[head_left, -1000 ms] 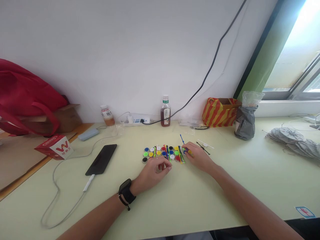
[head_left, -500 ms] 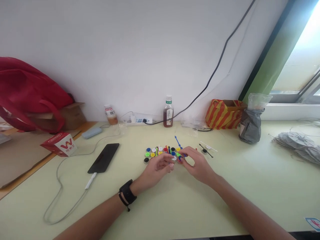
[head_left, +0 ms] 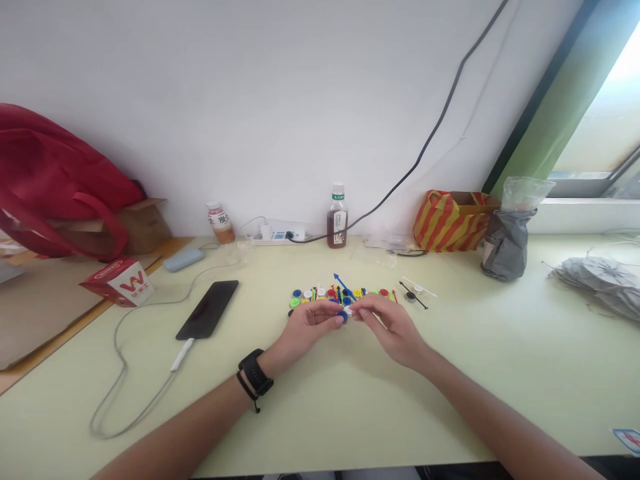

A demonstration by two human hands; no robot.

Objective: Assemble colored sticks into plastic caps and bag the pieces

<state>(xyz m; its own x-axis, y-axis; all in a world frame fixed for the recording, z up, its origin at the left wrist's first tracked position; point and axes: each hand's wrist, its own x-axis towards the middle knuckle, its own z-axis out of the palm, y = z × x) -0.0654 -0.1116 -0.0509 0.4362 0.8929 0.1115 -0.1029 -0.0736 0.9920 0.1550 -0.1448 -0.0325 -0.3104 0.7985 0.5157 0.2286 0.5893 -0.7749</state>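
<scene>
My left hand point(head_left: 313, 328) is closed, with a blue round disc point(head_left: 343, 317) pinched between thumb and fingertips. Close beside it, my right hand point(head_left: 387, 328) is closed too. A blue arrow point(head_left: 343, 286) slants up and left from its fingers, seemingly held there. Something small and whitish point(head_left: 349, 311) shows between the two hands; its kind is unclear. Behind the hands lie several small round pieces in blue, white, green, yellow and red, with thin arrows among them, partly hidden by my fingers. Right of them rests a round piece with a black arrow point(head_left: 413, 295).
A phone point(head_left: 208, 311) on a white cable lies left, near a red and white box point(head_left: 120, 283). Two bottles, one dark point(head_left: 337, 220), and a power strip point(head_left: 283, 235) stand by the wall. Rightward are a striped bag point(head_left: 453, 221) and a grey bag point(head_left: 507, 245).
The blue disc has gone from my right fingertips to my left ones. The blue arrow has moved left and leans more. My hands are close together, and the view has tilted slightly.
</scene>
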